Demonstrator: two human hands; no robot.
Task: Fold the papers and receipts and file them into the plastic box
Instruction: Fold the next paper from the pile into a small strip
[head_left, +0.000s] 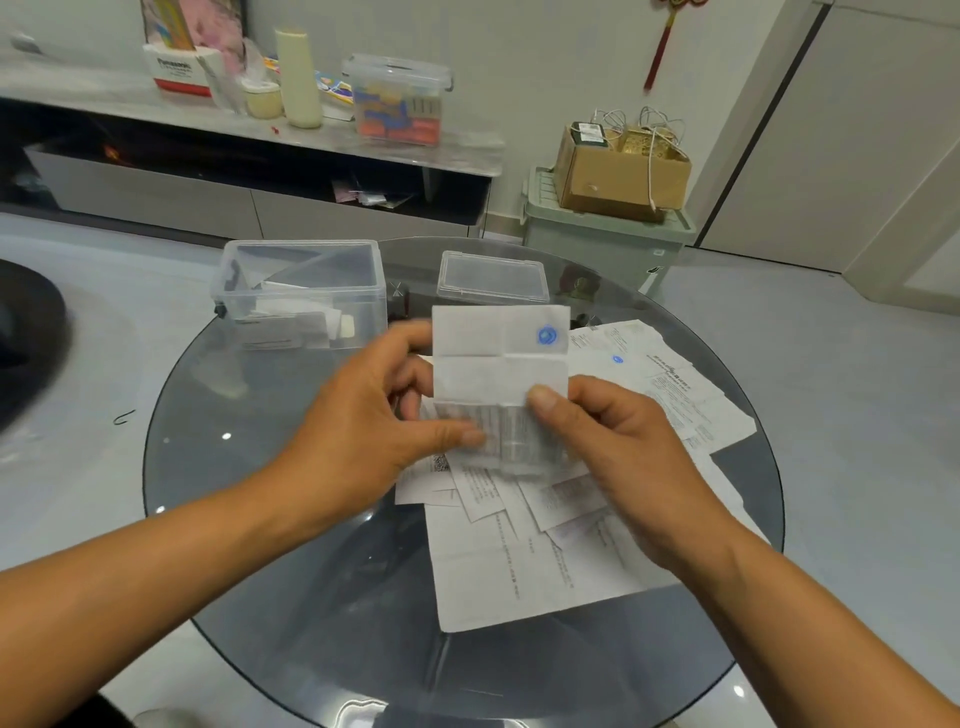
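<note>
A creased white receipt (498, 364) with a blue stamp is held upright above the round glass table (291, 519). My left hand (374, 421) pinches its lower left part between thumb and fingers. My right hand (618, 447) grips the lower right part, thumb on the front. Under my hands lies a loose pile of papers and receipts (524, 551). More sheets (675, 389) spread to the right. The clear plastic box (301, 291) stands open at the table's far left with several folded papers inside. Its clear lid (493, 278) lies at the far middle.
A low cabinet (156, 197) along the back wall carries a lidded plastic container (397, 98), a cream bottle (298, 78) and boxes. A green bin (602, 239) with a cardboard box (618, 171) on top stands behind the table at the right. A dark round object (26, 338) sits at the left edge.
</note>
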